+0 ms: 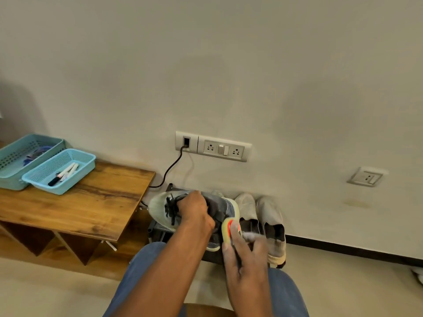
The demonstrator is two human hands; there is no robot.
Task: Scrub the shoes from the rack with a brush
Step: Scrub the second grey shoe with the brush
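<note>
Single head-worn view, angled forward and down, close above hands, wall point(251, 65) straight ahead.

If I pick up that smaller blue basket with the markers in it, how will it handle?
The smaller blue basket looks like thin mesh plastic, so probably light and slightly flexible. The markers lie loose inside and would likely roll if it tilts. It overhangs the larger basket, so lifting may nudge that.

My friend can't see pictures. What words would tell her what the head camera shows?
A person's left hand grips a grey lace-up sneaker while the right hand holds a yellow and orange brush against its heel. Two pale slip-on shoes sit on a dark rack by the wall, and a wooden table with two blue baskets stands to the left.
</note>
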